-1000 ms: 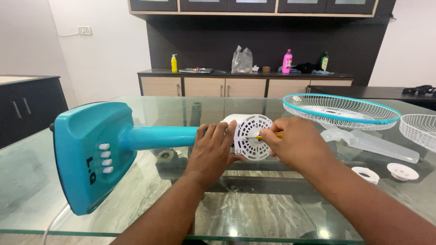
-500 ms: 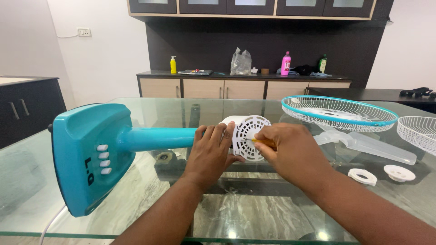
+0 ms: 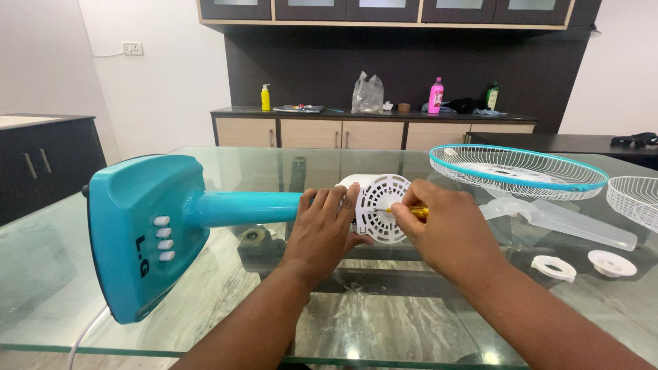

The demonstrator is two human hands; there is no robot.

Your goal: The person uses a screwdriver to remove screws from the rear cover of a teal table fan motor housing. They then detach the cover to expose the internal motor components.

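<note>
The right hand (image 3: 449, 229) is closed in a pinch around a yellow-handled screwdriver (image 3: 411, 211), thumb and forefinger on the grip near its front end, with the thin shaft running leftward into the middle of the white slotted motor cover (image 3: 382, 207). To my eye this is the screw-turning step on that cover; whether the screw is going in or coming out I cannot tell. What the move seems to call for is keeping the tip seated square in the screw while the fingers twist, with the housing kept from rolling. The left hand (image 3: 322, 233) does that job: it is wrapped over the joint where the teal fan neck (image 3: 243, 207) meets the motor housing, fingers curled over the top and thumb hidden below. Both forearms come up from the bottom edge and converge on the motor, wrists fairly straight, the right wrist slightly raised. The fan lies on its side across the glass table (image 3: 82, 274), its teal base (image 3: 144, 233) with four white buttons tipped up at the left. To the right rest a teal-rimmed wire grille (image 3: 517, 171), a clear fan blade (image 3: 562, 223), a second white wire grille (image 3: 634, 199) and two small white plastic rings (image 3: 556, 268).
</note>
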